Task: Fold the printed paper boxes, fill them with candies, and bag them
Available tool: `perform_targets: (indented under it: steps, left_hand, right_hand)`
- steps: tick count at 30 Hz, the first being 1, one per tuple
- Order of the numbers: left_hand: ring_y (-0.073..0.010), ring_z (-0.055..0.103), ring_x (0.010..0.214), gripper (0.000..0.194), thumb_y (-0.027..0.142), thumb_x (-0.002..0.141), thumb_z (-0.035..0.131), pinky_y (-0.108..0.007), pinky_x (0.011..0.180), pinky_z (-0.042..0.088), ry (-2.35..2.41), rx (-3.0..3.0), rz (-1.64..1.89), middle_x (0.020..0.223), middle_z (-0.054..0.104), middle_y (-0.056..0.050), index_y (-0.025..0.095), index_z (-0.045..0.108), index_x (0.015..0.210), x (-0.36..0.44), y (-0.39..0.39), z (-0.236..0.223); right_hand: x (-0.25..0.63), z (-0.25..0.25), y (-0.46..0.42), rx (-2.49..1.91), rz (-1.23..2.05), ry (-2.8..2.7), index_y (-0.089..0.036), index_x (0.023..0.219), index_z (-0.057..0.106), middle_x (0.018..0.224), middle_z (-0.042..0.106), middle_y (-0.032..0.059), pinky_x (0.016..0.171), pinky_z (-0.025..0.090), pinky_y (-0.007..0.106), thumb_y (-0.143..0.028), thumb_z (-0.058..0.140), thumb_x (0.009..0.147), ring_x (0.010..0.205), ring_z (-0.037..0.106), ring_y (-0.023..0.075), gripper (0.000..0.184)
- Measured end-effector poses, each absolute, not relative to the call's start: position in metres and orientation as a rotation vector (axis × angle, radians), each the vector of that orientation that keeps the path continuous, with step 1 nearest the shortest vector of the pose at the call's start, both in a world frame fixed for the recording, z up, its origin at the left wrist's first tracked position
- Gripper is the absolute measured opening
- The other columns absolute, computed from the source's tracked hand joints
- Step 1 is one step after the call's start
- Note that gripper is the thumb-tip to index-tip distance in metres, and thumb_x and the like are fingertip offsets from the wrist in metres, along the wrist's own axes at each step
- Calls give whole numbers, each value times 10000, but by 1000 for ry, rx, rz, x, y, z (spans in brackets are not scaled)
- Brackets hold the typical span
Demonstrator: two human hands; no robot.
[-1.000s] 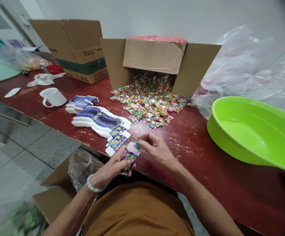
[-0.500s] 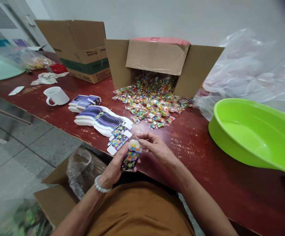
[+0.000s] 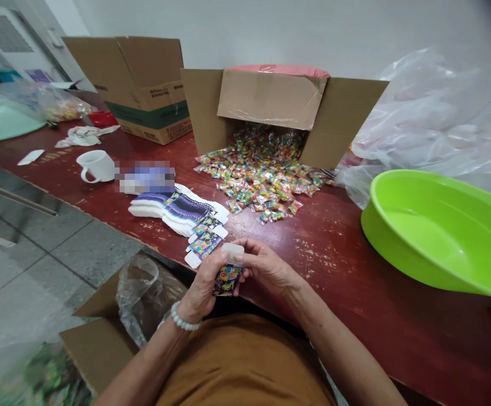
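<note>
A small colourful printed carton [image 3: 227,277] stands upright at the near edge of the red table [image 3: 355,270], held between both my hands. My left hand [image 3: 203,285] wraps round its left side and base. From the right, the fingers of my right hand [image 3: 266,266] press on its white top flap [image 3: 232,251]. Just beyond lies a fanned stack of flat purple-and-white cartons [image 3: 177,210]. A heap of small wrapped sweets [image 3: 262,172] spills from a cardboard box lying on its side [image 3: 270,101].
A lime green basin [image 3: 439,231] stands at the right, with crumpled clear plastic [image 3: 431,118] behind it. A white mug [image 3: 96,166] and a second cardboard box [image 3: 139,84] sit at the left. Below the table edge is an open carton [image 3: 101,338] with a plastic bag.
My right hand pushed a small sweet into the carton's open top, then folded the white flap down over it. Both hands drew slightly closer together.
</note>
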State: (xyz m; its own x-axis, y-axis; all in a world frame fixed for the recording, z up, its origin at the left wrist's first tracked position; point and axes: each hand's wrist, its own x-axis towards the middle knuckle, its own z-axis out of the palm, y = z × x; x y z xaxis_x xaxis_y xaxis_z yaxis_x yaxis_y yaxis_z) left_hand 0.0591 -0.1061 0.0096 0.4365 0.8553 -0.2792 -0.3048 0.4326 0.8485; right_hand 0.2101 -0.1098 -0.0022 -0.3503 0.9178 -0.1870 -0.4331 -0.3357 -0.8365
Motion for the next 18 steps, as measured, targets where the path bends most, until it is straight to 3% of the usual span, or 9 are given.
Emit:
perform_targets:
  steps: [3, 7, 9, 12, 15, 18]
  left_hand:
    - [-152, 614, 452, 431, 517, 815, 653, -233, 396, 485, 800, 759, 798, 655, 692, -33, 141, 630, 1024, 60, -106, 6]
    - [-203, 634, 412, 477, 629, 868, 522, -306, 384, 523, 718, 567, 632, 613, 676, -40, 159, 602, 889, 55, -100, 6]
    - [-216, 648, 432, 511, 653, 894, 456, -332, 395, 541, 697, 534, 612, 635, 684, -41, 172, 609, 974, 53, -99, 8]
    - [-179, 644, 450, 492, 585, 944, 426, -286, 406, 533, 731, 536, 710, 693, 696, -28, 198, 579, 1207, 53, -99, 12]
    - [-149, 609, 421, 574, 601, 945, 413, -234, 379, 486, 754, 592, 778, 656, 680, -29, 162, 565, 1281, 57, -101, 10]
    - [-149, 576, 379, 663, 664, 912, 415, -238, 353, 464, 770, 652, 774, 604, 663, -33, 134, 578, 1274, 59, -103, 6]
  right_hand:
    - [203, -3, -110, -972, 1573, -1042, -219, 994, 646, 771, 638, -8, 463, 506, 252, -430, 733, 788, 484, 523, 99, 308]
    - [203, 3, -110, -1082, 913, -1446, -225, 855, 718, 862, 693, 54, 808, 543, 364, -385, 636, 880, 819, 647, 196, 182]
    - [205, 5, -112, -1059, 846, -1585, -228, 849, 725, 890, 714, 57, 878, 520, 387, -359, 604, 908, 883, 657, 208, 188]
    - [206, 7, -114, -1028, 1144, -1462, -214, 861, 697, 1017, 718, 54, 668, 571, 331, -365, 593, 912, 692, 669, 157, 190]
    - [202, 8, -111, -963, 1531, -1166, -185, 832, 656, 1089, 704, 68, 412, 519, 281, -408, 696, 820, 474, 612, 111, 227]
    - [199, 9, -107, -972, 1607, -1041, -159, 824, 667, 1021, 721, 82, 380, 499, 262, -413, 749, 766, 453, 600, 107, 273]
